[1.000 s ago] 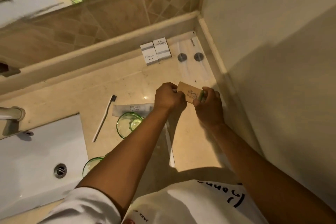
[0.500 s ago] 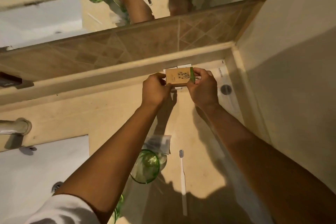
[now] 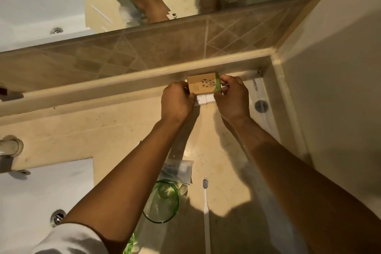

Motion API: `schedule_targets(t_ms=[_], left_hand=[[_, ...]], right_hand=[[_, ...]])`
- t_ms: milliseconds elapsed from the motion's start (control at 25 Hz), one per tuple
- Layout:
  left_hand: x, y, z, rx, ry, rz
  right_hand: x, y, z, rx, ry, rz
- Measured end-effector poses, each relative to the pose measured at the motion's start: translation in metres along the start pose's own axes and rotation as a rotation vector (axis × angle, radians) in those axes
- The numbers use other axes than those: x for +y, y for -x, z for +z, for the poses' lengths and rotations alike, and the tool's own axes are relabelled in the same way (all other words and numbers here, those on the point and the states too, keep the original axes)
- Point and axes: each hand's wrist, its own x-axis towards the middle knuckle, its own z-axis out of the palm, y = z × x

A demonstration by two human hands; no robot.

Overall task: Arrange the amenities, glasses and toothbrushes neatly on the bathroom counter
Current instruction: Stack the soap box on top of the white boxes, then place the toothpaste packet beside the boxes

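A small brown amenity box (image 3: pixel 204 84) with a flower print and a green end is held at the back of the beige counter (image 3: pixel 103 130), above two white amenity boxes (image 3: pixel 206 100). My left hand (image 3: pixel 177 99) pinches its left edge and my right hand (image 3: pixel 233 97) grips its right end. Nearer to me a green glass (image 3: pixel 162 202) stands under my left forearm, with a clear plastic packet (image 3: pixel 179 169) behind it. A white toothbrush (image 3: pixel 206 208) lies flat, bristles pointing away. A second green glass (image 3: pixel 129 245) peeks out at the bottom edge.
A white sink (image 3: pixel 41 192) with a drain (image 3: pixel 58 217) fills the lower left, and a tap base (image 3: pixel 10 147) sits beside it. A clear wrapper with a grey disc (image 3: pixel 261 106) lies in the right corner. The tiled backsplash and mirror rise behind; a wall closes the right side.
Both hands carried the brown box from mid-counter to the back ledge, over the two white boxes. The view has shifted forward with them.
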Motion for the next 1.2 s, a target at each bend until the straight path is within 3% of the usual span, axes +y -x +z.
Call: schedule_targets(t_ms=[600, 880, 1200], left_hand=[[0.002, 0.001, 0.005, 0.036, 0.021, -0.060], [0.000, 0.039, -0.042, 0.051, 0.079, -0.104], [-0.056, 0.174, -0.094, 0.035, 0.153, -0.197]], right_hand=[[0.001, -0.001, -0.003, 0.004, 0.015, -0.002], [0.005, 0.054, -0.024, 0.036, -0.069, 0.040], [0.020, 0.188, -0.019, -0.297, 0.072, -0.196]])
